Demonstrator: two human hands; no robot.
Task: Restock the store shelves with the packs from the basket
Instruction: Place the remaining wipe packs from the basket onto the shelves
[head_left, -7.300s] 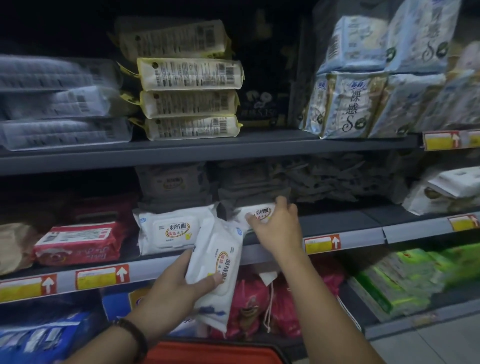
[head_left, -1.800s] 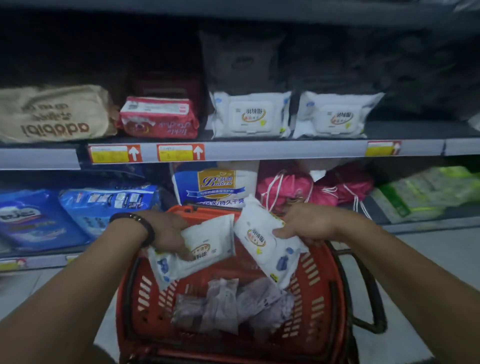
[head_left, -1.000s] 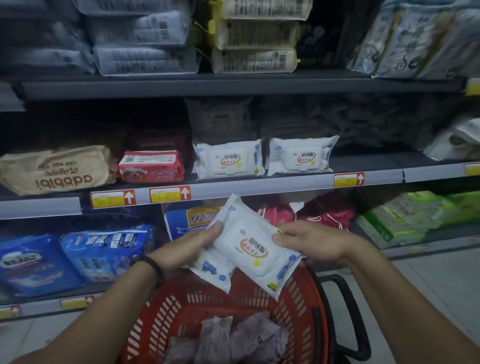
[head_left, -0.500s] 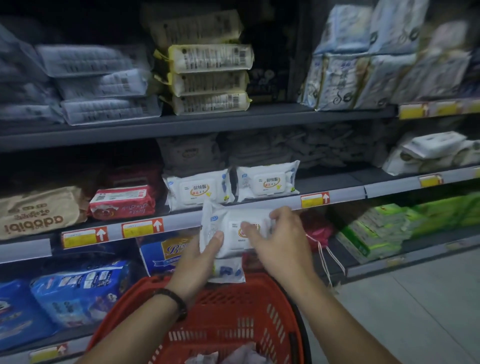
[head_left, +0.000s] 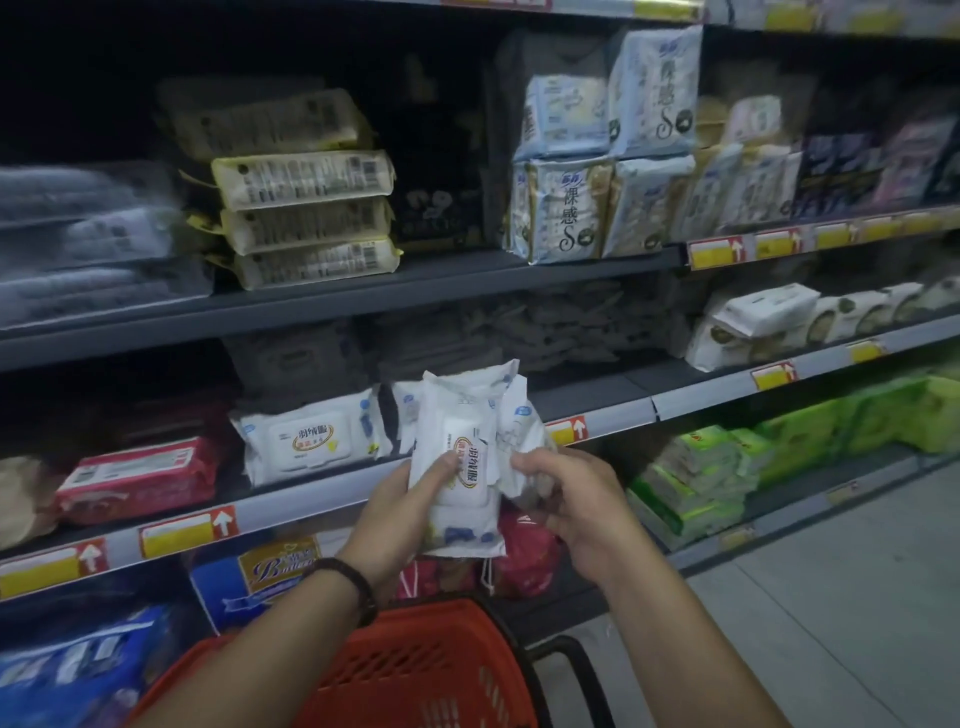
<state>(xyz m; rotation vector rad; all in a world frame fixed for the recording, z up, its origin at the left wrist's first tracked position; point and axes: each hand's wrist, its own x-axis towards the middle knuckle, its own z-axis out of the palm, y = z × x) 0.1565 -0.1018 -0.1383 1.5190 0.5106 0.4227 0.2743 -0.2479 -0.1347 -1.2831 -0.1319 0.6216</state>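
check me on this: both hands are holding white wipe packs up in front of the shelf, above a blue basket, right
Not quite. The basket is red, not blue, as the head view shows. The rest is right: the left hand and the right hand hold white wipe packs up in front of the shelf, above that basket.

Dim light falls on dark grey metal shelves (head_left: 332, 299) running in tiers from nine o'clock across to three o'clock, yellow-and-red price tags (head_left: 717, 253) clipped along their front edges, and a pale grey floor (head_left: 841, 613) shows at four o'clock.
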